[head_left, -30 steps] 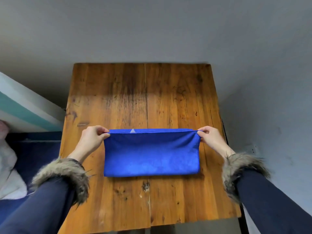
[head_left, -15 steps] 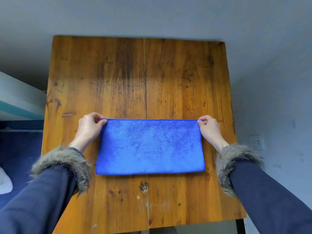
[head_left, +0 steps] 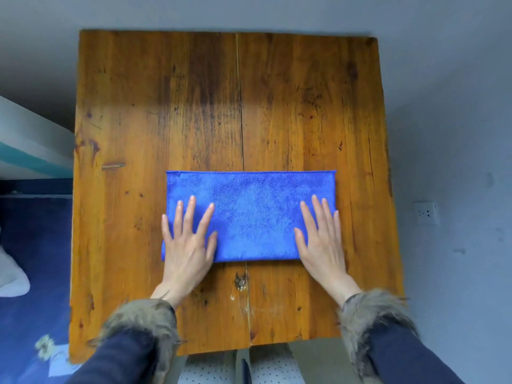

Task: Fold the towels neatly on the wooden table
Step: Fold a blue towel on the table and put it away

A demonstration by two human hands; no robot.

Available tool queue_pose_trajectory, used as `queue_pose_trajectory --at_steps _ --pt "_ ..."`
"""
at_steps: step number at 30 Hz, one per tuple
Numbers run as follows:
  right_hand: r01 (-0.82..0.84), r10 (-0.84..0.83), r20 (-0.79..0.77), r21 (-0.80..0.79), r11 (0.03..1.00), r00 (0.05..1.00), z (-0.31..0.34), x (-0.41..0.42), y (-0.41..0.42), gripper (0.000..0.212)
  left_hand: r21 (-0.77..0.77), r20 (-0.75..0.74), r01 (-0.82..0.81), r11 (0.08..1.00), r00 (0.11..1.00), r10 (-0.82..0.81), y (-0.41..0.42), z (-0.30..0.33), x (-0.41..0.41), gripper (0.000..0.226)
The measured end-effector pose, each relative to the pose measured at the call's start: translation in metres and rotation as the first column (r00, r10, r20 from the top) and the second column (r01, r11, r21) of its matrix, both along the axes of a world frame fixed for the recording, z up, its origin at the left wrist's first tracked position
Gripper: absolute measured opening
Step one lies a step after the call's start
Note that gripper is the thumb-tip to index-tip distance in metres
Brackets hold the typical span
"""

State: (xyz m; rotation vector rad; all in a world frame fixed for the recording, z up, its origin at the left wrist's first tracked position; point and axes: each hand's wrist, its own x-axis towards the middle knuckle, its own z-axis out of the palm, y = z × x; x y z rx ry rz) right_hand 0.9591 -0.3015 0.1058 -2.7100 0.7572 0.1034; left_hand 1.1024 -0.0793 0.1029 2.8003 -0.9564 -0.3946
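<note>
Both hands lie flat, palms down, on the towel (head_left: 250, 214), with fingers straight and spread and nothing grasped. The left hand (head_left: 188, 245) covers the towel's near left corner; its little finger runs along the towel's left edge, and its heel and wrist sit on bare wood just nearer than the towel's near edge. The right hand (head_left: 321, 242) mirrors it at the near right corner, its fingers held closer together and pointing away from the person, its outer finger reaching the towel's right edge. Both forearms come in from the near side, each in a dark blue sleeve with a fur cuff (head_left: 371, 317).

The towel is a blue folded rectangle, long side running left to right, lying flat on the table (head_left: 291, 106). It sits across the seam between the table's two planks, in the nearer half of the top. Its far edge is straight and shows a stitched hem; its near edge is a smooth line between the two hands.

Beyond the towel's far edge a broad stretch of wood runs to the table's far side. To the towel's left and right there are narrower strips of wood, the left one a little wider. Nearer than the towel a band of wood reaches the table's near edge.
</note>
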Motion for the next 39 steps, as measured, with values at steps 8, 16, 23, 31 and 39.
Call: queue_pose_trajectory --at_steps 8,16,23,31,39 --pt "0.051 -0.049 0.033 -0.084 0.995 0.998 -0.043 0.012 -0.019 0.056 0.09 0.08 0.109 0.99 0.99 -0.117 -0.009 -0.034 0.02 0.059" --pt "0.062 -0.051 0.081 -0.13 0.99 0.995 -0.035 0.019 -0.014 0.058 -0.024 0.022 0.047 0.999 0.999 -0.046 -0.006 -0.024 0.017 0.053" --pt "-0.194 0.217 0.146 -0.156 0.969 0.965 -0.026 0.076 0.046 0.056 -0.37 -0.198 -0.542 0.754 0.84 0.506 0.016 -0.007 0.039 0.048" --pt "-0.182 0.187 0.007 -0.192 0.964 0.982 -0.042 0.086 0.075 0.055 -0.129 -0.38 -0.714 0.688 0.677 0.63 0.011 -0.002 0.064 0.031" --pt "-0.192 0.187 -0.043 -0.206 0.959 0.981 -0.041 0.086 0.075 0.056 0.067 -0.421 -0.678 0.732 0.646 0.637 0.004 0.004 0.075 0.015"
